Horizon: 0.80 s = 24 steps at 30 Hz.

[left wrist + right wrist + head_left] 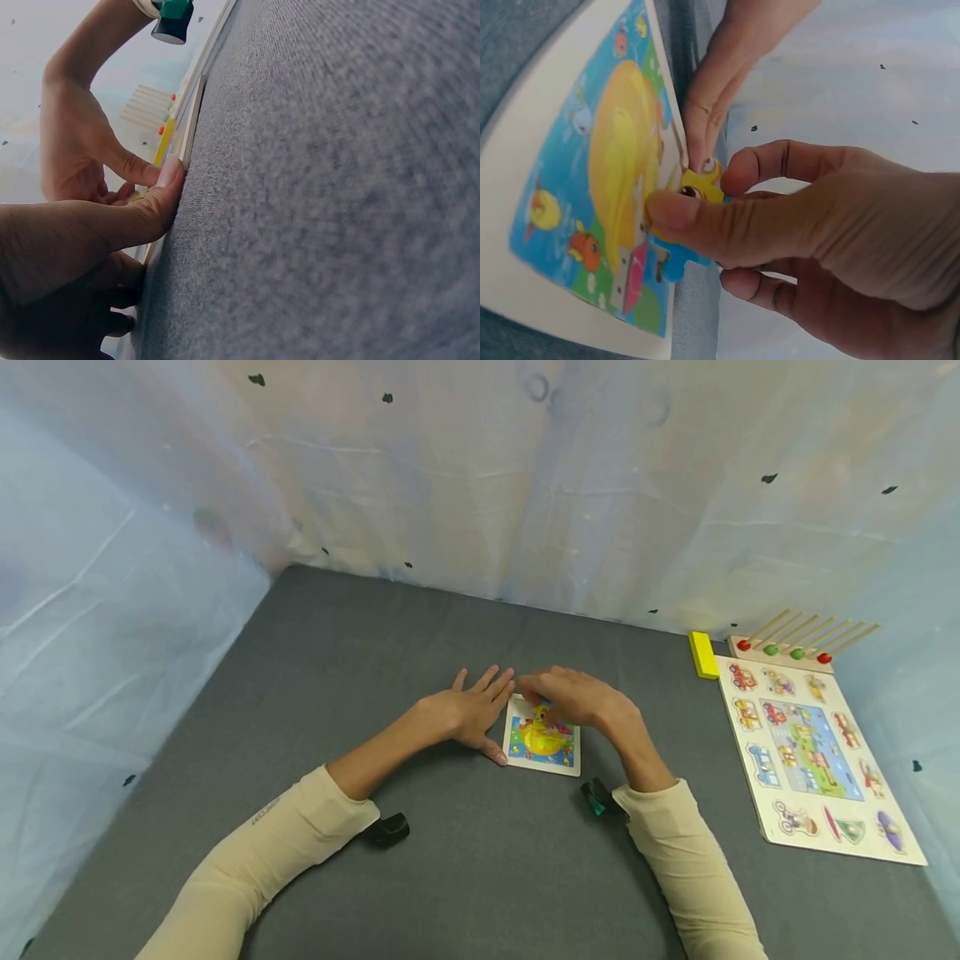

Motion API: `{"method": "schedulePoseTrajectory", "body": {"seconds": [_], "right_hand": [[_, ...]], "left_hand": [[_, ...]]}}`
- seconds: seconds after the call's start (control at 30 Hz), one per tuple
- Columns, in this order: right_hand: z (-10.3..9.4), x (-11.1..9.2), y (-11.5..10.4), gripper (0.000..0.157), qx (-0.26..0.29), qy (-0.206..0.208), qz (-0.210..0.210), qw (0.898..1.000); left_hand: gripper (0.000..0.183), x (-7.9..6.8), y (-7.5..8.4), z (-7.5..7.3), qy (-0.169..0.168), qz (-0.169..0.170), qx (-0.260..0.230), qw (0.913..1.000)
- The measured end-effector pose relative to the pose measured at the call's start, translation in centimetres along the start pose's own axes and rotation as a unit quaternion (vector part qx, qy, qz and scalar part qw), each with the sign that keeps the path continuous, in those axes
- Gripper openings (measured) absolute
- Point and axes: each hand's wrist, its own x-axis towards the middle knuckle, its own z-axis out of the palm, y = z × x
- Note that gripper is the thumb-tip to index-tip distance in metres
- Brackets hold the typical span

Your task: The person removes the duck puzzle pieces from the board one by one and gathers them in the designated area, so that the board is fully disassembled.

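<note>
A small square jigsaw board (543, 767) with a yellow duck picture and a pale border lies on the dark table. My left hand (474, 714) is flat at the board's left side, fingers spread, the thumb touching the edge near the lower left corner. Over the upper part of the board, my right hand (576, 695) pinches a yellow and blue jigsaw piece (700, 182) with the duck's eye on it. The thumb (735, 225) covers the middle of that piece, which is tilted up from the picture.
At the right of the table lies a larger picture puzzle board (750, 800). Behind it stand a wooden peg rack (817, 662) with red and green beads and a yellow block (703, 654). Pale sheeting (480, 485) rises along the table's back and sides.
</note>
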Motion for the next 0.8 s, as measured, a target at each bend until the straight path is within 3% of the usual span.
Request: {"method": "schedulePoseTrajectory", "body": {"seconds": [0.37, 0.6, 0.8], "right_hand": [[-0.7, -0.4, 0.5, 0.015, 0.069, 0.010, -0.043, 0.997], [-2.4, -2.3, 0.8, 0.017, 0.079, 0.040, -0.021, 0.996], [-4.1, -4.8, 2.4, 0.017, 0.070, 0.071, -0.007, 0.995]], "left_hand": [[0.122, 0.2, -0.1, 0.1, -0.001, -0.003, 0.006, 1.0000], [0.123, 0.1, 0.0, 0.0, -0.001, -0.007, 0.007, 0.9999], [0.125, 0.0, 0.0, -0.1, 0.005, -0.005, 0.003, 1.0000]]}}
